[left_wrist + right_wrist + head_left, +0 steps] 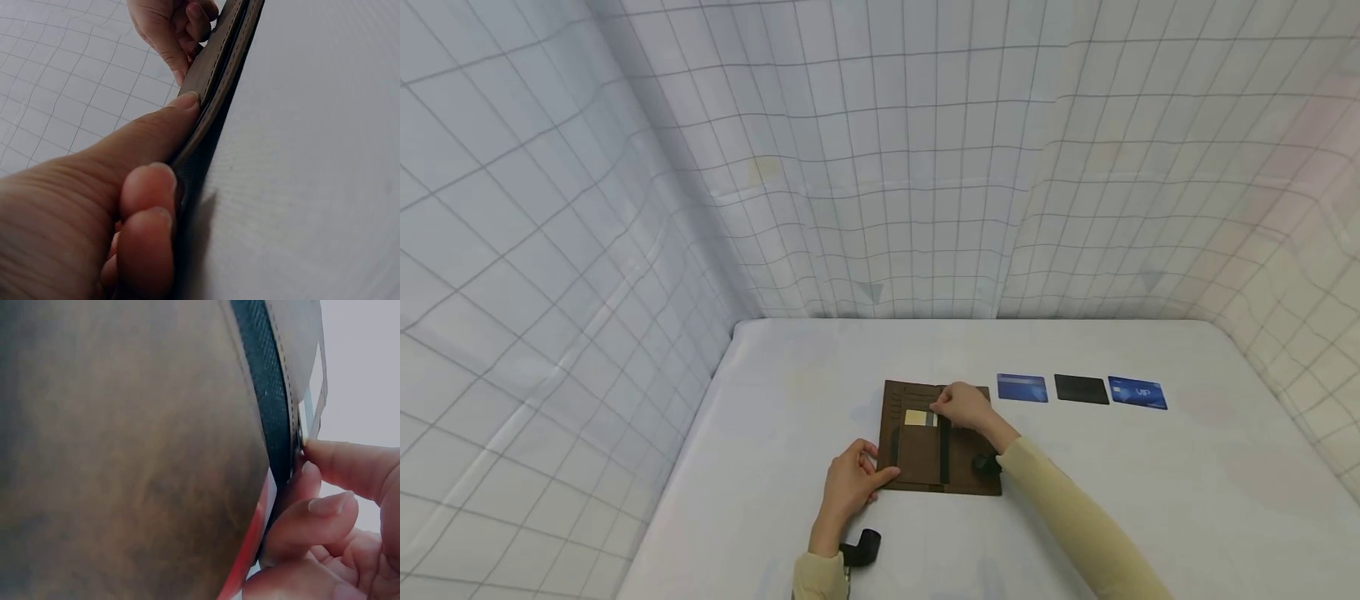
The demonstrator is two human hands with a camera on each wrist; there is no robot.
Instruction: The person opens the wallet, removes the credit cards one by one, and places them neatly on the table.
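A brown wallet (pixel 917 458) lies spread open on the white table. A yellow-and-white card (pixel 917 417) with a grey stripe shows partly out of a pocket on its left half. My left hand (pixel 850 479) holds the wallet's lower left edge, thumb on top. In the left wrist view, that thumb (pixel 184 103) presses the stitched leather (pixel 209 75) and the other fingers curl by the edge. My right hand (pixel 962 406) pinches the card at its upper right corner. In the right wrist view, those fingertips (pixel 309 450) meet the pocket edge beside a dark band (pixel 269 381).
To the wallet's right lie a blue card (pixel 1022 387), a black card (pixel 1081 389) and a blue VIP card (pixel 1137 392) in a row. Each wrist carries a black device (pixel 862 548). Grid-patterned white curtains (pixel 880 167) enclose the table (pixel 775 400).
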